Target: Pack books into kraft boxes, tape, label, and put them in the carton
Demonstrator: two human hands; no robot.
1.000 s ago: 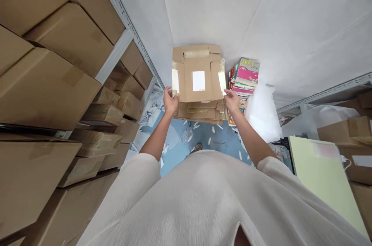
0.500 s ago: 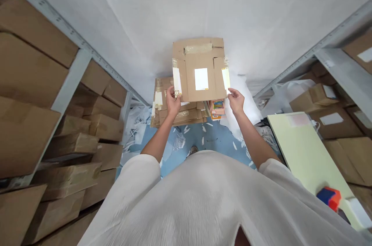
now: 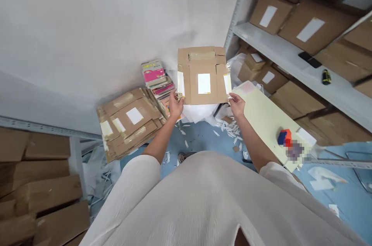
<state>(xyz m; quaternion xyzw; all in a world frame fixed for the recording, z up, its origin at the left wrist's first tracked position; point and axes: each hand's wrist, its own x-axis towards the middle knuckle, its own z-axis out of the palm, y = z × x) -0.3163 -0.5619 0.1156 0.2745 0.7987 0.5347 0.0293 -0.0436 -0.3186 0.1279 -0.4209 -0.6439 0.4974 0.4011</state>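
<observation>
A flattened cardboard box (image 3: 193,83) is held up in front of me, with white labels and strips of clear tape on it. My left hand (image 3: 176,105) pinches its lower left corner. At the lower right corner my right hand (image 3: 237,105) grips the edge between thumb and fingers. Below and to the left lies a stack of flattened cardboard boxes (image 3: 133,102). Beside that stack is a pile of magazines or books (image 3: 153,72), partly behind the held cardboard.
Metal shelving (image 3: 270,42) with cartons stands on the right, holding a dark phone-like object (image 3: 309,59) and a yellow-black tool (image 3: 326,77). A pale table (image 3: 261,118) bears a red-and-blue object (image 3: 285,137). Cartons (image 3: 52,191) fill the left. Paper scraps litter the blue floor (image 3: 200,141).
My view has turned to the right, so the stack of flattened boxes now appears further left and the right shelf shows more. Both hands keep hold of the same cardboard box.
</observation>
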